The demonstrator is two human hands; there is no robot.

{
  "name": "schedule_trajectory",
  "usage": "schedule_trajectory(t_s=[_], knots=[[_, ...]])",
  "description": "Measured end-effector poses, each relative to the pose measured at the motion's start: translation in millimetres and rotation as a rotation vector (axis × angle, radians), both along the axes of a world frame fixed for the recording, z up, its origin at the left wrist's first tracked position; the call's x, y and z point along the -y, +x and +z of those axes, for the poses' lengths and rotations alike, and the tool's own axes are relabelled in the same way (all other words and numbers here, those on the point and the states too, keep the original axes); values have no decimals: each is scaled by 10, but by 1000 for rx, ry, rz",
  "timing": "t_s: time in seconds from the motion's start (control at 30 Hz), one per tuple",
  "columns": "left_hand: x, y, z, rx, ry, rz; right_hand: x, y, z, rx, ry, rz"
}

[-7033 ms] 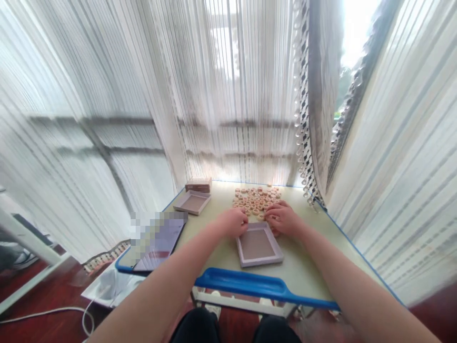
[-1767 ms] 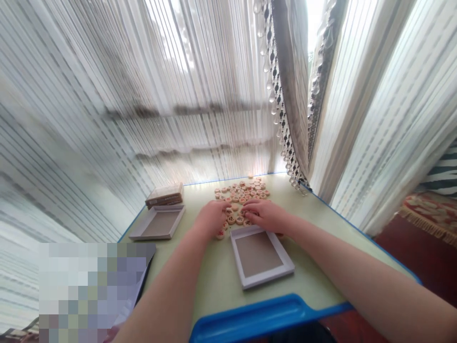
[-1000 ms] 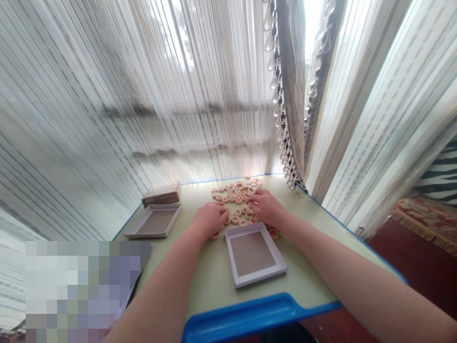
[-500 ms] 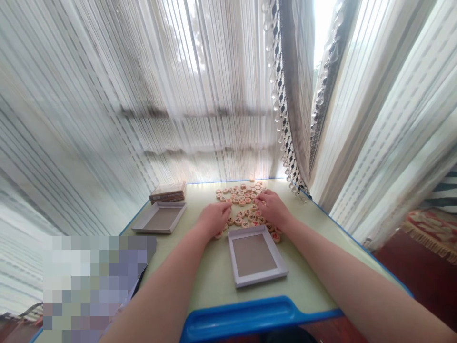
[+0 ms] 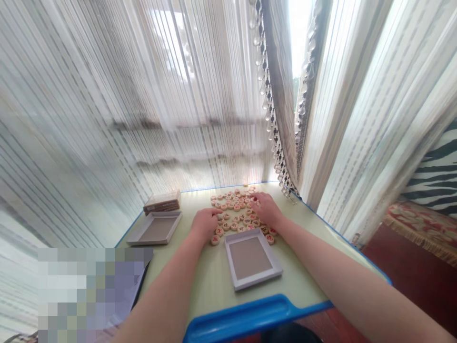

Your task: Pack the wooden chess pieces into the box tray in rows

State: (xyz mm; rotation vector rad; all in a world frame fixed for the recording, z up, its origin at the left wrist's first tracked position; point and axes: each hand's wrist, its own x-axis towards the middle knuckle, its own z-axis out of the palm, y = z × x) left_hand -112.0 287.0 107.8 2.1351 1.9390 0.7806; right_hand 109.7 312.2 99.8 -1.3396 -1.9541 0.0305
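Several round wooden pieces with red or black characters lie spread over the middle and back of the pale green table. My left hand rests at the left edge of the pieces, its index finger stretched toward them. At the right edge, my right hand touches pieces with its fingers apart. An open shallow box with a grey inside sits in front of the pieces, between my forearms.
A second shallow box stands at the left, with a stack of flat boxes behind it. A blue tray edge borders the table's front. Curtains hang behind the table. A blurred flat object lies at the lower left.
The view has shifted a little, so things appear further left and lower. My left hand has drawn away to the left from the pieces, uncovering some of them. My right hand stays at the right edge.
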Motion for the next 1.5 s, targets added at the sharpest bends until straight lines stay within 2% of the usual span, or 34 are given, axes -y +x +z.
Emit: schedule_trajectory(t_s=[0.2, 0.37, 0.43, 0.5, 0.63, 0.77, 0.87, 1.1, 1.33, 1.43, 1.5], knots=[[23, 38, 20, -35, 6, -63, 51, -60, 18, 50, -25, 23], [47, 61, 50, -119, 50, -142, 198, -67, 138, -17, -79, 4], [40, 64, 57, -142, 64, -166, 185, -102, 182, 23, -88, 1], [31, 63, 60, -156, 71, -148, 79, -144, 214, 112, -92, -2], [41, 50, 74, -170, 75, -90, -326, -206, 245, 270, -110, -24], [77, 33, 109, -190, 76, -49, -657, -268, 238, 263, -49, 18], [100, 33, 130, -226, 76, -30, -747, -319, 210, 248, -40, 36], [136, 82, 110, -283, 63, -36, -763, -325, 147, 316, -174, 73], [149, 71, 116, -255, 72, 37, -779, -252, 172, 273, -169, 98], [148, 67, 128, -260, 71, 33, -771, -259, 175, 131, -220, 91], [151, 65, 144, -259, 83, 37, -751, -290, 192, -34, -334, 136]])
